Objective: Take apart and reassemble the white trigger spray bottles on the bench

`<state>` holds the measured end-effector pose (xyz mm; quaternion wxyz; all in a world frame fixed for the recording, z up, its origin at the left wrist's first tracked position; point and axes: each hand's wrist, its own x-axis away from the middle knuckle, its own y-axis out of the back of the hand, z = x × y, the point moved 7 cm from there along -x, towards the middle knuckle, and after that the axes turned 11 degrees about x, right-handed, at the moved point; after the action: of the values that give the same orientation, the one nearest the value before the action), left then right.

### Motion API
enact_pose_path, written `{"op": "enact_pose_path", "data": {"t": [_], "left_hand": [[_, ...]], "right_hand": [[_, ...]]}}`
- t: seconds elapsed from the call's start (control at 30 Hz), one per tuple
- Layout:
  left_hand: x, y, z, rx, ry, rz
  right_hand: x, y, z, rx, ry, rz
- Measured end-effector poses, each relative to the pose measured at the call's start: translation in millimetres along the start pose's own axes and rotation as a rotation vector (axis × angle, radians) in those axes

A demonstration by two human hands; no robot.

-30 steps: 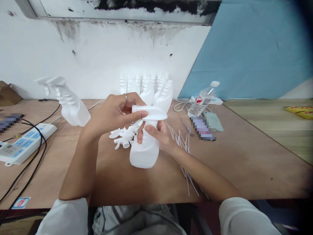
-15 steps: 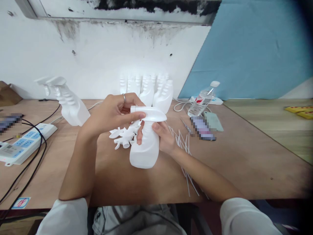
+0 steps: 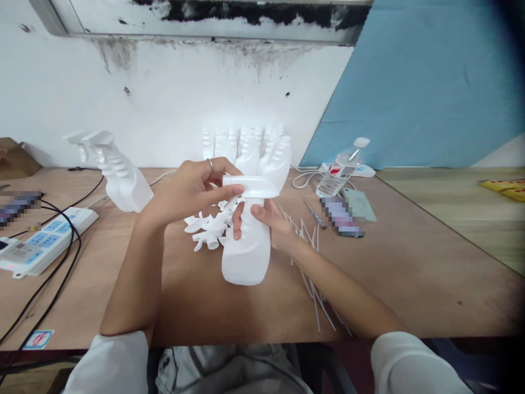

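Observation:
A white plastic spray bottle (image 3: 246, 257) is held up over the table, its base tipped toward me. My right hand (image 3: 273, 221) wraps round its ribbed neck, the thumb in front and fingertips showing on the left side. On top sits a white spray head (image 3: 258, 187), pinched at its nozzle end by my left hand (image 3: 209, 186), thumb in front. Whether the head is fully seated on the neck I cannot tell. Behind my hands lies a pile of loose white sprayer parts (image 3: 211, 227). Thin white tubes (image 3: 309, 257) lie beneath my right forearm.
Several white bottles (image 3: 279, 164) stand by the wall. Spray bottles with heads (image 3: 125, 180) stand at left, near a power strip (image 3: 45, 241) and black cables. At right are a water bottle (image 3: 340, 169), a phone (image 3: 340, 216), a pale green phone-like object (image 3: 361, 205) and a screwdriver (image 3: 315, 213).
The spray head has swung slightly and now lies more level. The bottle has shifted a little to the right, with both hands keeping their hold.

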<state>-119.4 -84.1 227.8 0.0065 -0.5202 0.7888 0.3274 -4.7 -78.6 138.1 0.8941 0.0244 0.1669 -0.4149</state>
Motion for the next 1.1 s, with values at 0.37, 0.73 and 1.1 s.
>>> {"op": "enact_pose_path", "data": {"t": [0.37,0.73,1.1], "left_hand": [[28.0,73.6,22.4,-0.463,0.164,-0.139],[15.9,47.2,24.6,-0.426,0.107,0.022],[-5.0,-3.6,8.1,-0.091,0.073,-0.014]], "right_hand": [[-0.7,26.6,-20.5,-0.064,-0.270,-0.058],[0.4,19.4,-20.5,-0.054,-0.249,-0.061],[8.7,0.6,-2.7,0.042,-0.243,0.121]]}}
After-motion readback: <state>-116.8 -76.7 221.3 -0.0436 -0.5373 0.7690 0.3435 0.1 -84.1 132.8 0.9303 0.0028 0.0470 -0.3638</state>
